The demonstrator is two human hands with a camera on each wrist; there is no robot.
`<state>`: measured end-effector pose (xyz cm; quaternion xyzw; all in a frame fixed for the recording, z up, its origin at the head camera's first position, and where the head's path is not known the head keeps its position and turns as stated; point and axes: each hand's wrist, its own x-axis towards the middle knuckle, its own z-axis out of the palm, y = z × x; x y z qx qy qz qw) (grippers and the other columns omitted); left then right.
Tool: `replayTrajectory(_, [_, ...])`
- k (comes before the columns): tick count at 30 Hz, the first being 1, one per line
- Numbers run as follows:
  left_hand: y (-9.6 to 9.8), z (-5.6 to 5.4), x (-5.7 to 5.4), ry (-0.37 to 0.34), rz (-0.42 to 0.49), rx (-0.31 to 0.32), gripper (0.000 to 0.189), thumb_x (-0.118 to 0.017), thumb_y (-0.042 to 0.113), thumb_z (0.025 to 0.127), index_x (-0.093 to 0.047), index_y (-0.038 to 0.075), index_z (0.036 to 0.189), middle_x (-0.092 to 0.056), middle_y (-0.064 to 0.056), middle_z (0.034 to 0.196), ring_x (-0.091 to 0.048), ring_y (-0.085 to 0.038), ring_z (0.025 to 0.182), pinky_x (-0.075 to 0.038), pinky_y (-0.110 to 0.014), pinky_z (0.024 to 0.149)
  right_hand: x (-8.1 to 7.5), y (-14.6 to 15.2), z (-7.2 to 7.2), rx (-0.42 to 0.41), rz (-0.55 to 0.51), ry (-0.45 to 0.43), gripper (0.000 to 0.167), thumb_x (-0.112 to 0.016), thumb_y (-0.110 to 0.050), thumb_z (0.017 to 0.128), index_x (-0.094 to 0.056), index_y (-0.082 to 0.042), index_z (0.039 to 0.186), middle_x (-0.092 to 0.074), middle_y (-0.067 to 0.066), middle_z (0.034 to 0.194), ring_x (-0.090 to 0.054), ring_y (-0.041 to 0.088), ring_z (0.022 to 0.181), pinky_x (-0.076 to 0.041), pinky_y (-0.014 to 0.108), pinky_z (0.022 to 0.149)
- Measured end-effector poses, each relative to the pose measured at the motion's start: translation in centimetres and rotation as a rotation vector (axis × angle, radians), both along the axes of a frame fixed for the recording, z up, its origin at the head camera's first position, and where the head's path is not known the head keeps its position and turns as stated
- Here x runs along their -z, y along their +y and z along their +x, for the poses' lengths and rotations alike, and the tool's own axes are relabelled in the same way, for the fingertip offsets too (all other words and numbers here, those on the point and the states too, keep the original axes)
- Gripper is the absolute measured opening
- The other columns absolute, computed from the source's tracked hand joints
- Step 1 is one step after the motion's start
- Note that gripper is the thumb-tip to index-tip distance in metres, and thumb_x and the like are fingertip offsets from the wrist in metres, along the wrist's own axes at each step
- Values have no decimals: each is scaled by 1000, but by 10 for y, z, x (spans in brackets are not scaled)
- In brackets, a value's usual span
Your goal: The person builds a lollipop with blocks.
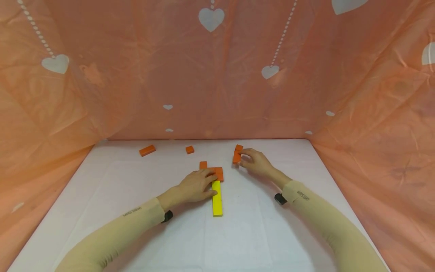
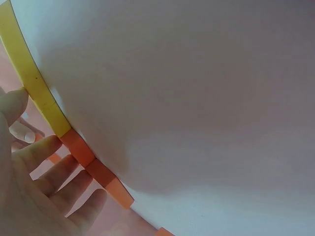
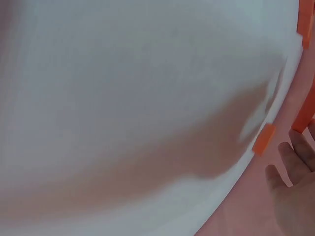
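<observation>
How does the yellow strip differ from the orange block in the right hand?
The yellow strip is clearly longer than the orange block. The strip lies flat on the table, while the right hand pinches the block. Both have flat faces and straight edges.

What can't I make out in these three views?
Head view: parts of the orange cluster, hidden beneath the left hand.
Left wrist view: most of the separate orange block, cut off by the bottom edge.
Right wrist view: the far end of the held orange block, cut off by the right edge.
</observation>
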<state>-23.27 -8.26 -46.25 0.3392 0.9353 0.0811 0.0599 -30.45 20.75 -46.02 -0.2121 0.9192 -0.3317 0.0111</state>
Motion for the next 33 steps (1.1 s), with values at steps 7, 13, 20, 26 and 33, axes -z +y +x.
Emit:
replayTrajectory(7, [0, -1, 1, 12, -9, -3, 63, -66, 49, 100, -57, 11, 149, -50, -13, 153, -52, -32, 138, -42, -51, 116, 2, -16, 6, -76, 91, -56, 52, -73, -28, 99, -60, -6, 145, -53, 18, 153, -44, 41, 145, -33, 58, 120])
replayTrajectory(13, [1, 0, 0, 12, -4, -4, 63, -67, 49, 99, -57, 10, 149, -50, -13, 153, -53, -32, 137, -42, -50, 116, 4, -25, 6, -133, 136, -57, 51, -73, -27, 99, -61, -7, 144, -58, 14, 149, -47, 37, 143, -35, 56, 120])
replayTrajectory(20, [1, 1, -1, 19, -5, -1, 63, -68, 48, 99, -58, 9, 148, -51, -13, 153, -53, -32, 137, -42, -51, 115, 3, -30, 7, -154, 161, -68, 51, -75, -24, 98, -61, -9, 144, -58, 14, 149, -47, 36, 143, -35, 56, 120])
replayTrajectory(26, [1, 1, -1, 20, -10, -5, 63, -67, 49, 99, -58, 10, 148, -51, -13, 153, -53, -32, 137, -42, -52, 115, 6, -32, 7, -171, 173, -42, 51, -76, -23, 97, -62, -8, 144, -60, 14, 146, -51, 36, 139, -39, 55, 118])
replayTrajectory(33, [1, 1, -3, 10, -4, -5, 62, -68, 47, 99, -58, 9, 148, -51, -13, 152, -54, -32, 136, -43, -51, 115, 8, -33, 7, -172, 177, -51, 52, -76, -22, 97, -61, -7, 144, -60, 14, 146, -52, 35, 138, -40, 53, 117])
